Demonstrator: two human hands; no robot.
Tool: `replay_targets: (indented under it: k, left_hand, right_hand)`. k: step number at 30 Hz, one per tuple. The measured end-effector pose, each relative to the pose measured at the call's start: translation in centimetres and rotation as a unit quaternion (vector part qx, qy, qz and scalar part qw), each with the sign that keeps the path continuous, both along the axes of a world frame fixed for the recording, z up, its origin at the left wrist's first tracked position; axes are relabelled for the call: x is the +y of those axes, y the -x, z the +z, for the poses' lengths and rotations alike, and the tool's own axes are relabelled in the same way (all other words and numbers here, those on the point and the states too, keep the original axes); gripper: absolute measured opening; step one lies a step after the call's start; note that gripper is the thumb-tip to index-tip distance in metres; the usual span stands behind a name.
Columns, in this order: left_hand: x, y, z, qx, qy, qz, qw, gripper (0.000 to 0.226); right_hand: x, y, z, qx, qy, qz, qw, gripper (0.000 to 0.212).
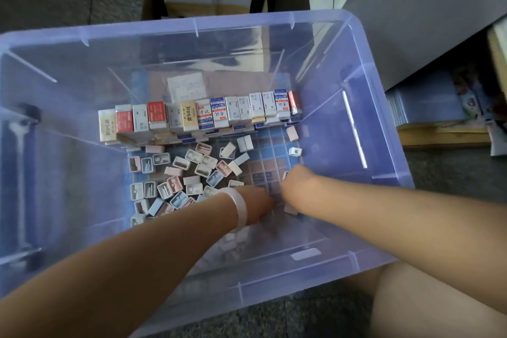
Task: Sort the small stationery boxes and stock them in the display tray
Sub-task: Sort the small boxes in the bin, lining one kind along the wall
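Sorting loose boxes [192, 173] in bin [384, 118] | both hands, left [258, 200] and right [297, 186], reaching in at 6 o'clock, fingers hidden, grip unclear | next: pick one, stand it by row [197, 115] at 12

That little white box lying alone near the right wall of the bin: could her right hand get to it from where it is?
Probably yes. The white box lies alone on the bin's floor, just beyond the right hand, with only bare grid between them and nothing stacked over it.
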State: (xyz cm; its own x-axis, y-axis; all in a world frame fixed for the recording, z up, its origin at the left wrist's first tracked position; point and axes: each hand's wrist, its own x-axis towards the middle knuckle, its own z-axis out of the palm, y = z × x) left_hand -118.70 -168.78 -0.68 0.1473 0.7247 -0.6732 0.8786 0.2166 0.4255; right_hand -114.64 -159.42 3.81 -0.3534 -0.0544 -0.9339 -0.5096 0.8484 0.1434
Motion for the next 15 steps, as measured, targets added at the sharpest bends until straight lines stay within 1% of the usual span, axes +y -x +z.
replay_targets:
  k: [2,4,7,9,10,11,12,13,14,15]
  left_hand:
    - [-0.5,0.4,0.3,-0.010,0.012,0.016,1.000,0.031]
    - [-1.1,1.3,0.8,-0.032,-0.004,0.055,0.998,0.032]
    - [-2.7,4.6,2.8,-0.066,-0.056,0.183,0.979,0.024]
    - [-4.1,7.6,4.2,-0.067,-0.117,0.300,0.944,0.021]
    - [-4.8,9.0,4.9,-0.067,-0.142,0.375,0.914,0.018]
    - [-5.5,10.0,5.5,-0.080,-0.150,0.464,0.869,0.013]
    - [-5.9,10.6,6.1,-0.120,-0.147,0.561,0.806,0.007]
    - [-6.2,10.9,6.6,-0.178,-0.140,0.651,0.724,0.006]
    - [-6.4,11.1,7.0,-0.238,-0.133,0.720,0.638,0.009]
    - [-6.5,11.1,7.5,-0.286,-0.128,0.762,0.567,0.009]
  right_hand:
    - [0.4,-0.1,0.3,-0.004,0.004,-0.017,1.000,0.036]
    - [0.8,0.0,0.4,0.010,0.018,-0.023,1.000,0.033]
    - [0.9,0.1,-0.1,0.024,0.003,-0.003,1.000,0.033]
    - [0.7,-0.1,-0.5,0.010,-0.025,0.007,1.000,0.038]
    - [0.6,-0.1,-0.5,-0.003,-0.040,0.012,0.999,0.039]
    - [0.4,-0.1,-0.2,-0.020,-0.050,0.019,0.998,0.041]
    - [0.2,-0.2,0.0,-0.032,-0.055,0.024,0.998,0.043]
    - [0.0,-0.2,0.2,-0.038,-0.056,0.032,0.997,0.044]
    - [-0.2,-0.2,0.4,-0.041,-0.056,0.041,0.997,0.044]
    - [-0.2,-0.2,0.7,-0.039,-0.054,0.047,0.997,0.043]
